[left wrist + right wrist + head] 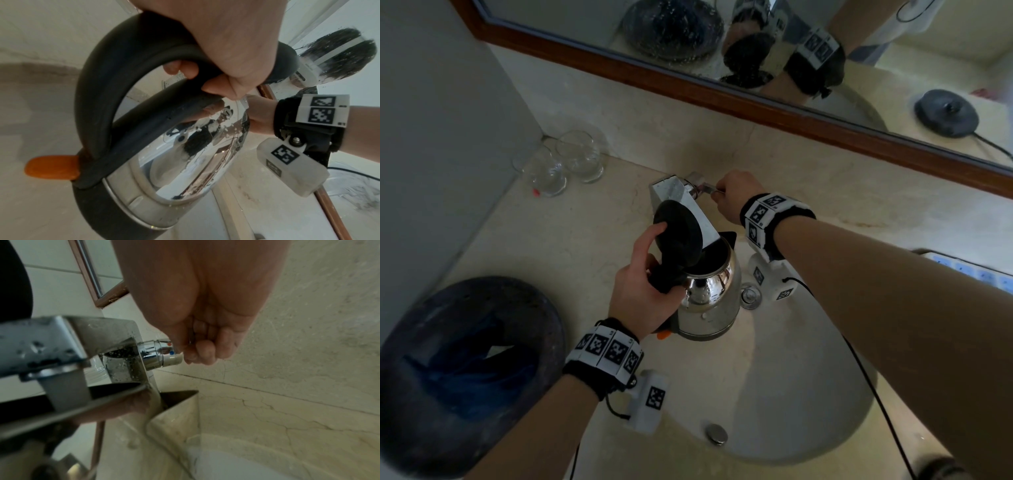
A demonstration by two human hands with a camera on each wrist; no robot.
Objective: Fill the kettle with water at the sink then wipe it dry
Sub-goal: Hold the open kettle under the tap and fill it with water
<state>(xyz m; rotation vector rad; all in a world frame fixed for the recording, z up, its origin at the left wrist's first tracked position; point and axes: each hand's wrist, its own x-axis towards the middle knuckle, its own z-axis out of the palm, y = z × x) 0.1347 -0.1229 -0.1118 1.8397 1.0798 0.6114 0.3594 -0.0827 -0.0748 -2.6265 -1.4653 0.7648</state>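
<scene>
A shiny steel kettle [714,301] with a black handle [98,84] and an orange switch [51,167] hangs over the sink basin [808,394]. Its black lid [678,236] stands open, and the mouth sits under the square chrome tap spout [688,209]. My left hand [643,287] grips the handle, thumb against the lid. My right hand [736,198] holds the tap lever [707,187] behind the spout, fingers curled round it in the right wrist view [201,350]. I cannot see running water.
Two clear glasses [566,162] stand in the back left corner. A dark round bowl with a blue cloth [465,373] sits at the left. The kettle base [947,111] shows in the mirror. A black cable [873,377] crosses the sink.
</scene>
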